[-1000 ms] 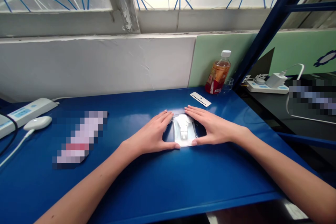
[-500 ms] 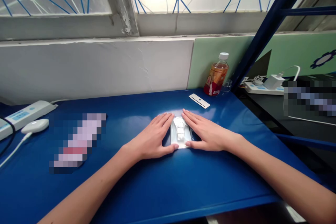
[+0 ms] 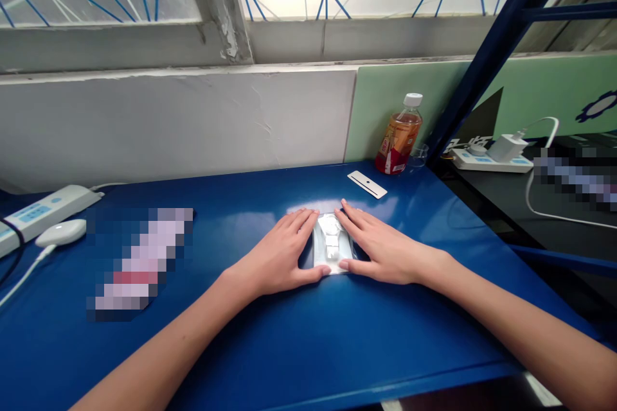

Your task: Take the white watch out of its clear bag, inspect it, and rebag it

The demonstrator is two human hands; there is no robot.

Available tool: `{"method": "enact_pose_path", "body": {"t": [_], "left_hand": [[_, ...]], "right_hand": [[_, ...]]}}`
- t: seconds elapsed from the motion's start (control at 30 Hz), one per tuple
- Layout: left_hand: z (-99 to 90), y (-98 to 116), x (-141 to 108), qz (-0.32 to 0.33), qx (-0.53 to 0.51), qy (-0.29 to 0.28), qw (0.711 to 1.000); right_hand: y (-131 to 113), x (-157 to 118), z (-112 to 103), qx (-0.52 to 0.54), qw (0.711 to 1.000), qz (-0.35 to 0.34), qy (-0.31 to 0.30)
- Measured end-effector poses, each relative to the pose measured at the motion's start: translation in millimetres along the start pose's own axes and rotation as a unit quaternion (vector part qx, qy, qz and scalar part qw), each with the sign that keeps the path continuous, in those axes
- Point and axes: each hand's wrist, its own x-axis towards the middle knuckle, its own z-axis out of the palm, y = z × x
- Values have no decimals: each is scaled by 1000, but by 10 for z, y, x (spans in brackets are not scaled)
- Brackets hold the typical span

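Note:
A small clear plastic pack [image 3: 332,248] with a whitish, shiny item inside lies on the blue tabletop [image 3: 308,340]. I cannot make out what the item is. My left hand [image 3: 282,250] rests along the pack's left side, fingers stretched out, its thumb at the near left corner. On the opposite side lies my right hand [image 3: 380,245], also with fingers extended, its thumb touching the near edge. Both hands are open and cover the pack's side edges; the two thumbs point at each other with a small gap between.
Beyond my hands lies a white slotted card [image 3: 367,184]. A drink bottle [image 3: 399,135] stands near the wall beside a blue metal post [image 3: 486,58]. At left are a power strip [image 3: 53,212], a white charger-like device [image 3: 62,232] with a cable, and a blurred pinkish item [image 3: 144,257].
The camera view has shifted very slightly. My right hand's fingers sit a touch farther right, while my left hand and the pack look almost the same.

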Motion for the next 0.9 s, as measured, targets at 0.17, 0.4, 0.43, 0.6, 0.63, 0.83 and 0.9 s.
{"method": "enact_pose_path", "body": {"t": [0.17, 0.4, 0.43, 0.6, 0.63, 0.83, 0.9], "left_hand": [[-5, 1, -13, -4, 4, -11, 1000], [-53, -4, -26, 3, 4, 4, 1000], [-53, -3, -27, 4, 2, 7, 1000], [-31, 18, -23, -6, 10, 5, 1000], [-27, 23, -21, -7, 13, 3, 1000], [-26, 25, -22, -8, 9, -5, 1000], [-31, 14, -24, -7, 7, -2, 1000]], "right_hand": [[3, 1, -21, 3, 1000, 4, -9], [5, -6, -51, -6, 1000, -24, 1], [-1, -5, -56, -8, 1000, -24, -2], [-7, 1, -43, -4, 1000, -18, -13], [-3, 1, -35, 0, 1000, -20, -12], [20, -3, -9, 16, 1000, -20, -7], [22, -5, -1, 13, 1000, -18, -9]]}}
